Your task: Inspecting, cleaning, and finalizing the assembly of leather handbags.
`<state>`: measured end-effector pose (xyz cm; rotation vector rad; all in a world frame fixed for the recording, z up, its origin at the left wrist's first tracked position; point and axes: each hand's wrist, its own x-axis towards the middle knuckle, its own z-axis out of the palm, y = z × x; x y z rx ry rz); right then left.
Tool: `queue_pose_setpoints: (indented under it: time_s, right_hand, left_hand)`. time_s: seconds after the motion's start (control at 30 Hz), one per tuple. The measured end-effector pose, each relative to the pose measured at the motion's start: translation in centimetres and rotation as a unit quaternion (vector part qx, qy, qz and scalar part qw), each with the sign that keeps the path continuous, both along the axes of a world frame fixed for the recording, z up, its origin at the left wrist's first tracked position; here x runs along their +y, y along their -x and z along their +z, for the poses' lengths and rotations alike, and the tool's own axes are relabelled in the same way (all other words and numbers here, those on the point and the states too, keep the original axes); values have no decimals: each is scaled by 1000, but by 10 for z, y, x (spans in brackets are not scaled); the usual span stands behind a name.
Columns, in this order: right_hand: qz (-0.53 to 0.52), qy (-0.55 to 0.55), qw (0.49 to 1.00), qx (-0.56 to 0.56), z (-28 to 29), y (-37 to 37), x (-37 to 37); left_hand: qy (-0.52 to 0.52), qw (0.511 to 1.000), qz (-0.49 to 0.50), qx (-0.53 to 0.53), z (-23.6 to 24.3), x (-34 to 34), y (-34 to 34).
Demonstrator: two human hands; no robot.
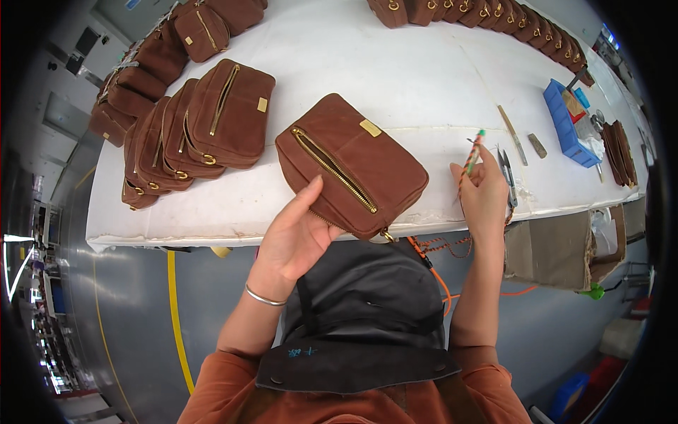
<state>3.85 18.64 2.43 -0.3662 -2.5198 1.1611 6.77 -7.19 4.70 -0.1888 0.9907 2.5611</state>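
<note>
Black apron (367,311) over orange sleeves sits closest, at bottom centre. Left hand (293,237), silver bangle (265,297) on wrist, grips the near lower corner of a brown suede pouch (353,162), thumb on top next to the gold zipper, fingers underneath. Pouch is tilted, gold tag up, resting at the front edge of the white desk (424,71). Right hand (484,194) is closed around a thin green-tipped tool (474,152) w/ orange-green braided cord; small snips (507,177) just beside it. More brown pouches stacked far left (198,127), another row along the back right (494,18). Blue bin (565,124) w/ bits at right, well apart from both hands.
</note>
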Motion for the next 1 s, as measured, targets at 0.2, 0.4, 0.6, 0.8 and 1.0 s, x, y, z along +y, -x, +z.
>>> queue_pose_setpoints:
  time_s: [0.2, 0.4, 0.6, 0.8, 1.0]
  right_hand:
    - [34, -71, 979, 190, 12, -9, -11]
    - [275, 149, 945, 92, 33, -29, -53]
    - [271, 50, 950, 146, 36, -25, -64]
    - [276, -58, 948, 145, 36, -17, -68]
    - [477, 144, 867, 6, 64, -49, -47]
  left_hand:
    - [54, 998, 7, 44, -1, 11, 0]
    - [43, 998, -17, 47, -3, 16, -4]
    - [48, 997, -28, 59, -6, 16, -6]
    - [63, 994, -21, 82, -3, 18, -7]
    - [57, 994, -15, 87, 1, 9, 1]
